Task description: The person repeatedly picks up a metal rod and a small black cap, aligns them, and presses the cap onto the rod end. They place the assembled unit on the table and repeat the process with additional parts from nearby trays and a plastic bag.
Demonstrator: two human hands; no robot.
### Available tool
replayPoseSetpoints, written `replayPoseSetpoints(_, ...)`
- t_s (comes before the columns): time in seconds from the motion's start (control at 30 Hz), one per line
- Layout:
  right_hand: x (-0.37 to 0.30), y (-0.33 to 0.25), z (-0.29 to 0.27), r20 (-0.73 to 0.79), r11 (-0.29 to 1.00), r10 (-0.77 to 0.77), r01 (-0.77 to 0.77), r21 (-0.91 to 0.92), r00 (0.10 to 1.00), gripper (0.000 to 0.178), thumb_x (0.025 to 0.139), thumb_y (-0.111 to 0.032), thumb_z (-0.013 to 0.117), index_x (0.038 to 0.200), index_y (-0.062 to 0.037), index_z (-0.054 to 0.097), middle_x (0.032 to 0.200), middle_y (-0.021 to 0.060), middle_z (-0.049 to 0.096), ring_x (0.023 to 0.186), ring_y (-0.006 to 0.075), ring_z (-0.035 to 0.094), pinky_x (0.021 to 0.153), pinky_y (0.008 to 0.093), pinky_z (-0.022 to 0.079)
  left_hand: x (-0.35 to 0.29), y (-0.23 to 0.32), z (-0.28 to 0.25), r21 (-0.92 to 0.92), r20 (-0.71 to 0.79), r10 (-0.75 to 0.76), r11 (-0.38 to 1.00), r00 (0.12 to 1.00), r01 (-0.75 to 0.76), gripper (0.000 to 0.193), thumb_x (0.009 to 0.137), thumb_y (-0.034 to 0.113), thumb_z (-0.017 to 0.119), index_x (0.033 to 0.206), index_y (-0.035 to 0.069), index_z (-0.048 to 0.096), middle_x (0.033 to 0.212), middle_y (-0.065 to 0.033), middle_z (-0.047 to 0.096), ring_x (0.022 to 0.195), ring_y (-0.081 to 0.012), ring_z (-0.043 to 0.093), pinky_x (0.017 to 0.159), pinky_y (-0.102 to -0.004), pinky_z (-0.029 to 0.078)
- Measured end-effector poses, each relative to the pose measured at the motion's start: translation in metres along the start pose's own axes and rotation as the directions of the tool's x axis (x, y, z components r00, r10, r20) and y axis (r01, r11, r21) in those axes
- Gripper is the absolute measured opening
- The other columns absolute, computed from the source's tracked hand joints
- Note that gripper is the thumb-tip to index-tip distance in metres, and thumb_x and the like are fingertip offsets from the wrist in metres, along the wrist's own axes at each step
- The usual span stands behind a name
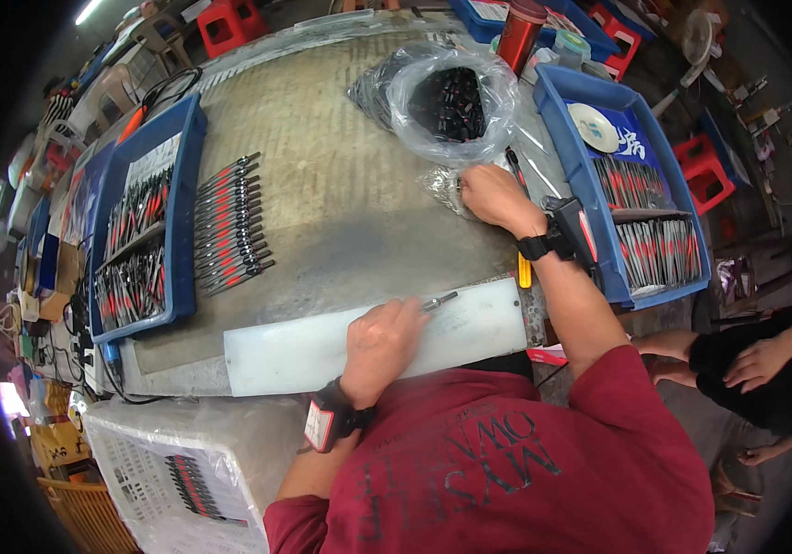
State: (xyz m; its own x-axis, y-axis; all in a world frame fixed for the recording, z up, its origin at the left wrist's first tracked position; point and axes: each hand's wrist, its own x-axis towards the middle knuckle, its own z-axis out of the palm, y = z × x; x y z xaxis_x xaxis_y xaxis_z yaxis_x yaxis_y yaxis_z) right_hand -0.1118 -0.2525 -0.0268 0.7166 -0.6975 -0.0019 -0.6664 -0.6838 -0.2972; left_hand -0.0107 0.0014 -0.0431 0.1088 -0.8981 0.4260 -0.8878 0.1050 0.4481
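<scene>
Head view, looking down on a grey worktable (340,212):

- Left hand (379,340): curled, fingers pressed together around a slim metal-tipped pen part (439,300); the tip sticks out to the right of the fingers. Hand and part lie on a white plastic board (322,346) at the near table edge. Black wrist device with red-and-white face (326,423) strapped just below the hand.
- Right hand (495,198): reached forward, fingers bent down onto a small crumpled clear bag (442,187); whether they pinch anything inside cannot be told. Black wrist unit (569,236) on the forearm.
- Large clear plastic bag (449,102): open, holding dark small parts, just beyond the right hand.
- Row of assembled black-and-red pens (228,226): laid side by side on the table, well to the left of both hands.
- Blue tray, left (188,198): two compartments filled with black-and-red pens.
- Blue tray, right (567,152): a white disc at the far end, two packed rows of red-and-silver pens nearer.
- Red cylindrical flask (519,32): upright at the far table edge.
- White perforated crate (151,475): lower left, below table level, a few dark pens inside.
- Another person's hands (756,360): at the right edge, apart from the work
</scene>
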Motion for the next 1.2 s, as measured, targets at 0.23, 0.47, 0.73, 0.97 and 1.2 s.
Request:
replayPoseSetpoints(0.23,-0.013,0.01,-0.003,-0.034,0.987,-0.03,0.035,0.157,0.999,0.02,0.085,-0.014,0.052,0.088,0.0046,0.06,0.085,0.0246,0.062,0.085,0.0417,0.059,0.074,0.0458,0.046,0.0,0.001,-0.001,-0.008,-0.018,0.009,1.0,1.0,-0.009,0.017,0.078,0.014,0.07,0.088,0.007,0.059,0.065,-0.0075,0.051,0.055,-0.0258,0.054,0.048,-0.0366,0.043)
replayPoseSetpoints(0.47,-0.019,0.016,0.005,-0.143,0.958,-0.005,0.046,0.284,0.99,0.018,0.086,-0.013,0.054,0.089,0.0041,0.059,0.082,0.0216,0.062,0.078,0.036,0.061,0.069,0.0408,0.046,0.002,0.001,-0.002,-0.007,-0.012,0.006,1.0,1.0,-0.006,0.018,0.077,0.014,0.071,0.089,0.007,0.059,0.065,-0.0076,0.051,0.055,-0.0259,0.055,0.049,-0.037,0.044)
replayPoseSetpoints(0.73,-0.057,-0.006,-0.009,0.1,0.548,0.007,-0.087,0.832,0.995,0.011,0.087,-0.011,0.056,0.089,-0.0023,0.062,0.075,-0.0037,0.057,0.065,0.004,0.049,0.059,0.0194,0.04,0.001,0.002,0.0,0.006,-0.036,0.0,1.0,0.999,0.0,0.017,0.078,0.015,0.068,0.078,0.007,0.053,0.065,-0.0079,0.052,0.058,-0.0254,0.056,0.049,-0.0372,0.045)
replayPoseSetpoints(0.97,-0.107,-0.045,0.014,0.04,0.51,-0.15,0.043,0.859,0.988,0.008,0.089,-0.007,0.061,0.089,0.0007,0.062,0.085,-0.0016,0.057,0.074,0.0061,0.049,0.065,0.0207,0.04,0.0,0.0,0.001,-0.014,-0.048,-0.001,1.0,0.999,0.001,0.02,0.076,0.017,0.07,0.08,0.007,0.054,0.065,-0.0076,0.052,0.056,-0.0253,0.056,0.048,-0.0374,0.044)
replayPoseSetpoints(1.2,-0.117,-0.054,0.024,-0.064,0.614,-0.18,0.163,0.772,0.982,0.008,0.087,-0.006,0.061,0.087,0.0026,0.062,0.087,0.0041,0.056,0.077,0.0098,0.052,0.066,0.023,0.041,-0.001,-0.001,0.002,-0.014,-0.056,-0.001,1.0,0.998,0.0,0.021,0.076,0.018,0.07,0.079,0.007,0.053,0.065,-0.0073,0.052,0.056,-0.0252,0.056,0.047,-0.0372,0.044)
